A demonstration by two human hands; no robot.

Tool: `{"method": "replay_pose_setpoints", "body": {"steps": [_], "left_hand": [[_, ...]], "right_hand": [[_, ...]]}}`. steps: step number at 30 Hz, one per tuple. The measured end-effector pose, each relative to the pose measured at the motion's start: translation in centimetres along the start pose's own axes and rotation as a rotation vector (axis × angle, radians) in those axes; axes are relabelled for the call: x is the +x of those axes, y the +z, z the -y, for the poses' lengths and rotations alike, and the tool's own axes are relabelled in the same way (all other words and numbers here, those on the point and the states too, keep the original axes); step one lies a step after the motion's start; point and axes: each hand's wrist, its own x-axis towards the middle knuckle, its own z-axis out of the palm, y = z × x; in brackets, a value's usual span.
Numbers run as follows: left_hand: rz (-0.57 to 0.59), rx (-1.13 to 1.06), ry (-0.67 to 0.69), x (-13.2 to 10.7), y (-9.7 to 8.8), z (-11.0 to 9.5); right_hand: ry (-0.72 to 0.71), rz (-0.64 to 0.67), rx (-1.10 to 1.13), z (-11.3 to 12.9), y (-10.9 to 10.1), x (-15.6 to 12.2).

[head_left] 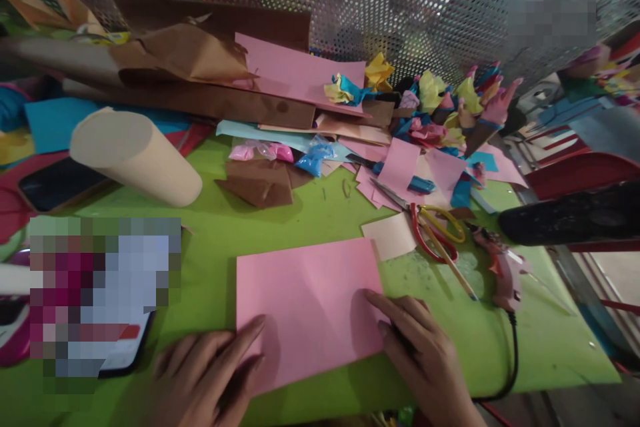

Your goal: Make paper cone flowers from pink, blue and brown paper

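Note:
A pink sheet of paper (310, 307) lies on the green table in front of me, with a faint crease near its middle. My left hand (205, 373) holds its left edge, index fingertip on top and thumb close below. At the right edge, my right hand (420, 340) grips the sheet between index finger and thumb. Just beyond the sheet's far right corner sits a small pale paper piece (391, 237). Scissors with red and yellow handles (435, 230) and a pencil (453, 267) lie near it.
A pink glue gun (507, 273) with a black cord rests at the right. To the left are a phone (125, 350), partly blurred out, and a cardboard tube (137, 157). Brown paper (185, 57), coloured scraps (430, 127) and small bags (315, 157) line the back before a perforated metal panel (360, 0).

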Motion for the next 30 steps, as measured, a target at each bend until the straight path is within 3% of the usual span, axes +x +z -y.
{"method": "replay_pose_setpoints", "body": {"steps": [9, 14, 16, 21, 25, 30], "left_hand": [[-0.013, 0.051, 0.058, 0.2, -0.2, 0.2], [-0.035, 0.139, 0.032, 0.7, -0.9, -1.0], [-0.028, 0.175, 0.109, 1.2, -1.1, -1.5], [0.242, 0.065, 0.498, 2.6, -1.2, -1.4], [0.355, -0.026, 0.494, 3.0, -1.3, -1.3], [0.403, -0.030, 0.444, 2.5, -1.3, -1.9]], "right_hand": [[-0.030, -0.019, -0.096, -0.1, 0.5, -0.2], [0.000, 0.013, -0.232, 0.1, 0.7, -0.3], [0.010, 0.022, -0.283, 0.2, 0.7, -0.3], [0.027, 0.031, -0.346, 0.5, 0.7, -0.4], [0.036, 0.038, -0.372, 0.7, 0.8, -0.5], [0.010, 0.012, -0.346, -0.4, 0.9, -0.9]]}}
